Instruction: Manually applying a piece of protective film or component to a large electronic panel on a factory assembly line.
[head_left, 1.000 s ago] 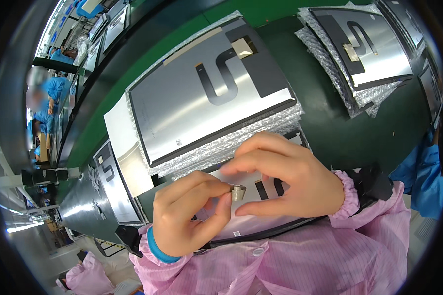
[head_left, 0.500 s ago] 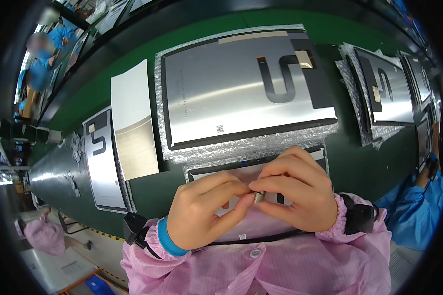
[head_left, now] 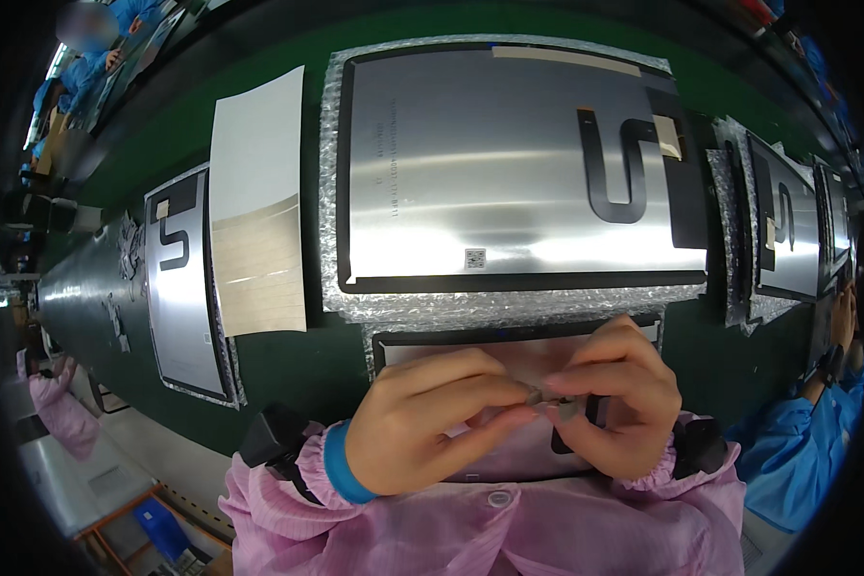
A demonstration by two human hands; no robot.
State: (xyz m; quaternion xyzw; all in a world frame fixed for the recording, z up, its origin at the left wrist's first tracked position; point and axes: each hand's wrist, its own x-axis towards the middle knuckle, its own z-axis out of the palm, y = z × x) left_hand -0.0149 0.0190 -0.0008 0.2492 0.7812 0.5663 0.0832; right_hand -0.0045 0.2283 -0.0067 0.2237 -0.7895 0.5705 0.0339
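Both my hands meet in front of my body, fingertips nearly touching. A small, thin grey-tan strip (head_left: 566,409), perhaps tape, is pinched between them. My left hand (head_left: 432,418) holds its left end between thumb and fingers, and my right hand (head_left: 624,403) grips the other end. Motion blurs the strip a little, so its exact kind is unclear. Below the hands lies a flat display panel (head_left: 518,465) with a dark border, mostly covered by my fingers and sleeves. Just beyond it, a large silver panel (head_left: 490,182) with a black S-shaped ribbon rests on bubble wrap (head_left: 470,309).
A white sheet with beige strips (head_left: 257,144) lies left of the large panel, overlapping another silver panel (head_left: 182,307). More panels (head_left: 782,221) are stacked on bubble wrap at right. A co-worker's blue sleeve (head_left: 806,451) is close on the right. The table (head_left: 278,370) is green.
The view has shifted, so the panels sit differently in the picture. My hands have drawn slightly apart at the fingertips, and more of the strip shows between them.
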